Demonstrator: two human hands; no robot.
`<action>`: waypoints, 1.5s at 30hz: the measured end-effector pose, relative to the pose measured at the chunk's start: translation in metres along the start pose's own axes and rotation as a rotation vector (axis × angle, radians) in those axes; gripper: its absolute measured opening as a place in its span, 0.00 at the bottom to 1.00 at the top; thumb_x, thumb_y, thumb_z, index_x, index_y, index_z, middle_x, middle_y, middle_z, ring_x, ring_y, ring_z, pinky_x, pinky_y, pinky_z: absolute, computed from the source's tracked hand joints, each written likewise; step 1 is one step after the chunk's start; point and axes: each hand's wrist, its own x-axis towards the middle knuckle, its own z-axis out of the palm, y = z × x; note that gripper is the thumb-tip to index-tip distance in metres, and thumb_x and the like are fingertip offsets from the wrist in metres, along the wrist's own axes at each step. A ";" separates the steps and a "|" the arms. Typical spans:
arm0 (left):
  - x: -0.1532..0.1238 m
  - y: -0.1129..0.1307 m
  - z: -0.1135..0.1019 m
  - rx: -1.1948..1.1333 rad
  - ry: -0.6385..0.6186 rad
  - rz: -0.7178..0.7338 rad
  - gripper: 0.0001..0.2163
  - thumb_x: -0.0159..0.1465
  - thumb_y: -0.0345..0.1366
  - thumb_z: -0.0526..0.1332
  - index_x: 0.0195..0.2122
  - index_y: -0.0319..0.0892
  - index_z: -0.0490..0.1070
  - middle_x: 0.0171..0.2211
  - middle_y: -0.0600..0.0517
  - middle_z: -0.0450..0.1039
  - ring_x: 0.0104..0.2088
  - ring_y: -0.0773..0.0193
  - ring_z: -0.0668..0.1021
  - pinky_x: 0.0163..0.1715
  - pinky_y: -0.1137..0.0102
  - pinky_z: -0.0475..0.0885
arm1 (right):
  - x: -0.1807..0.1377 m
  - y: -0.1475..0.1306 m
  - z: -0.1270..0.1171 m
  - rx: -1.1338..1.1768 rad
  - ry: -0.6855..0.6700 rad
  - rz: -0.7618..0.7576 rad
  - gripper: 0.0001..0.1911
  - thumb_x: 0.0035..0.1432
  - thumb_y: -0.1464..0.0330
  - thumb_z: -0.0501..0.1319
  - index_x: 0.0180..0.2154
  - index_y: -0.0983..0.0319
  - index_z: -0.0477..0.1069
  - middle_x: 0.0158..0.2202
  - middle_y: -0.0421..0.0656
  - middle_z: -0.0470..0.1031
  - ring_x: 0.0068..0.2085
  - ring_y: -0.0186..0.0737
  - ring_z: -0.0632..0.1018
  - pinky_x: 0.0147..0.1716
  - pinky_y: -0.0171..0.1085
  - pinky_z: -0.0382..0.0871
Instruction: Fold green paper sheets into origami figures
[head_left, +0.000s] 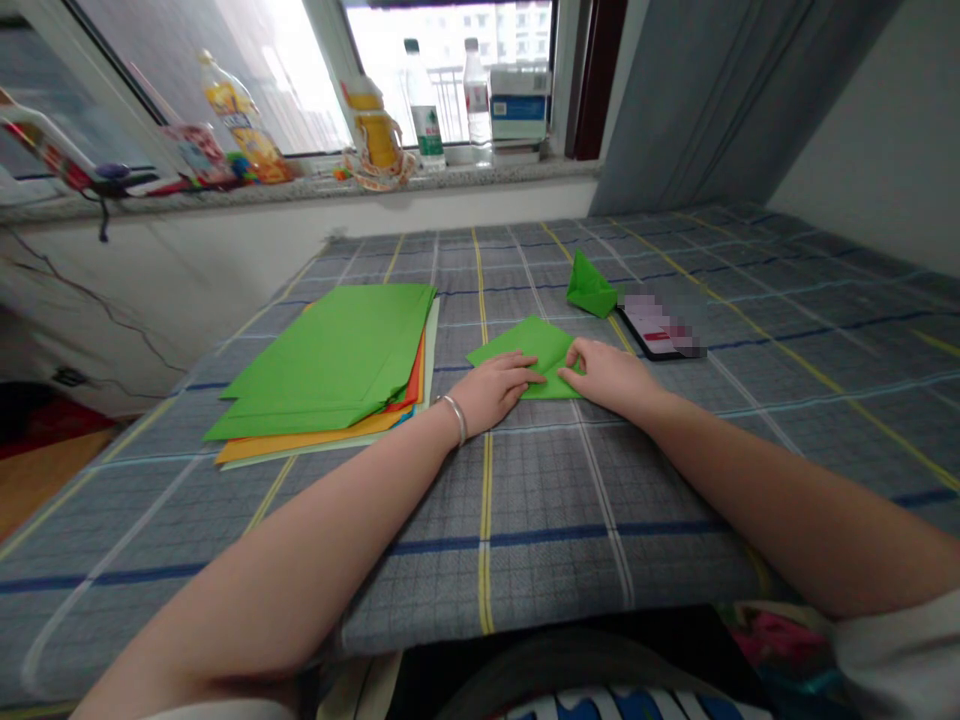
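Note:
A partly folded sheet of green paper (534,340) lies on the checked cloth in front of me. My left hand (501,386), with a silver bangle at the wrist, rests on its left side with the fingers stretched out flat. At the paper's right edge, my right hand (604,372) has thumb and forefinger pinched together on it. The fingers hide part of the folds there. Just beyond stands a folded green paper shape (589,287) with a raised point.
To the left lies a stack of coloured paper (330,350), green on top. A phone (660,328) sits right of the folded shape. Bottles, including a green-capped water bottle (426,115), and a box (518,105) line the windowsill (480,180). A grey curtain (705,100) hangs behind.

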 end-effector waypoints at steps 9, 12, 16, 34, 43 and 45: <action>0.005 0.005 -0.001 0.062 0.013 -0.100 0.12 0.68 0.38 0.56 0.49 0.47 0.76 0.58 0.46 0.68 0.60 0.56 0.69 0.62 0.56 0.62 | -0.005 -0.004 -0.001 0.050 0.042 -0.203 0.11 0.61 0.69 0.56 0.39 0.56 0.77 0.40 0.43 0.75 0.38 0.39 0.75 0.34 0.36 0.62; 0.005 0.007 -0.002 0.062 0.004 -0.136 0.12 0.68 0.38 0.57 0.49 0.46 0.77 0.59 0.44 0.68 0.59 0.55 0.70 0.61 0.57 0.64 | -0.005 -0.003 -0.003 0.031 0.042 -0.226 0.10 0.62 0.63 0.58 0.39 0.56 0.77 0.40 0.42 0.76 0.38 0.40 0.75 0.33 0.36 0.61; 0.005 0.009 -0.004 0.060 -0.010 -0.166 0.13 0.67 0.39 0.59 0.50 0.47 0.77 0.58 0.43 0.67 0.58 0.55 0.71 0.61 0.58 0.64 | -0.004 0.001 -0.004 0.036 0.015 -0.268 0.13 0.58 0.55 0.62 0.40 0.55 0.77 0.40 0.41 0.76 0.37 0.39 0.75 0.32 0.36 0.61; 0.009 0.017 -0.008 0.236 -0.007 -0.142 0.13 0.64 0.46 0.61 0.46 0.48 0.77 0.59 0.46 0.67 0.56 0.53 0.73 0.57 0.55 0.66 | -0.003 0.000 -0.002 -0.060 0.025 -0.287 0.22 0.55 0.46 0.60 0.41 0.54 0.72 0.43 0.42 0.74 0.38 0.41 0.75 0.26 0.35 0.54; 0.005 0.001 -0.015 0.170 -0.131 -0.086 0.17 0.65 0.42 0.61 0.54 0.49 0.71 0.63 0.45 0.62 0.62 0.53 0.66 0.61 0.55 0.60 | -0.001 0.000 -0.006 -0.051 -0.044 -0.270 0.22 0.54 0.50 0.63 0.44 0.57 0.70 0.43 0.43 0.74 0.37 0.41 0.75 0.29 0.36 0.58; 0.003 -0.003 -0.016 0.153 -0.159 -0.088 0.17 0.65 0.41 0.61 0.56 0.50 0.70 0.64 0.45 0.60 0.64 0.53 0.64 0.63 0.54 0.57 | 0.000 0.003 -0.007 -0.048 -0.054 -0.281 0.23 0.53 0.50 0.64 0.44 0.57 0.69 0.42 0.43 0.75 0.37 0.41 0.75 0.29 0.36 0.58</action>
